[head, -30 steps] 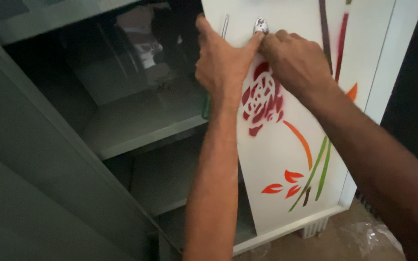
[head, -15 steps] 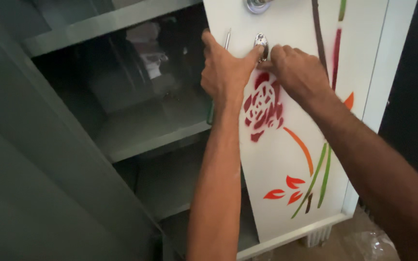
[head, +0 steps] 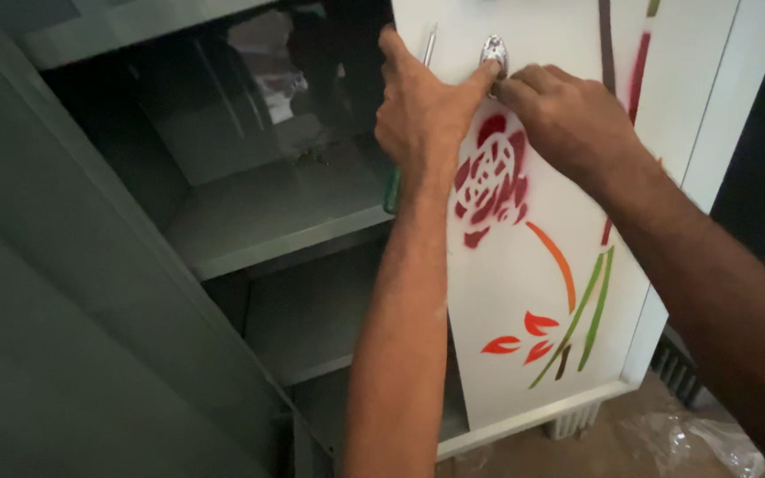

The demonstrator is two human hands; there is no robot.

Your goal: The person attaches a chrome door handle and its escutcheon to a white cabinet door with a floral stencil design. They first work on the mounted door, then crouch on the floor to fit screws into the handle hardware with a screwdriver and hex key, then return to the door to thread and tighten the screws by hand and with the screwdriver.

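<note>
A white cupboard door (head: 524, 292) with a painted red rose and green stems stands open in front of me. Near its top sits a small oval chrome lock cover (head: 493, 49). My left hand (head: 418, 115) is wrapped around a screwdriver (head: 391, 190); its green handle pokes out below the fist and its metal shaft rises above the fingers. The left thumb presses against the lock cover. My right hand (head: 568, 119) comes in from the right with its fingertips pinched at the cover's lower edge.
The grey-green metal cupboard interior shows two shelves (head: 285, 221), with crumpled plastic wrap (head: 267, 80) at the back of the upper one. The other door (head: 64, 354) fills the left foreground. Clear plastic sheeting (head: 692, 438) lies on the brown floor at the lower right.
Both hands stay at the lock cover. The view bobbed slightly down and back up. The right fingertips have closed in tighter on the cover.
</note>
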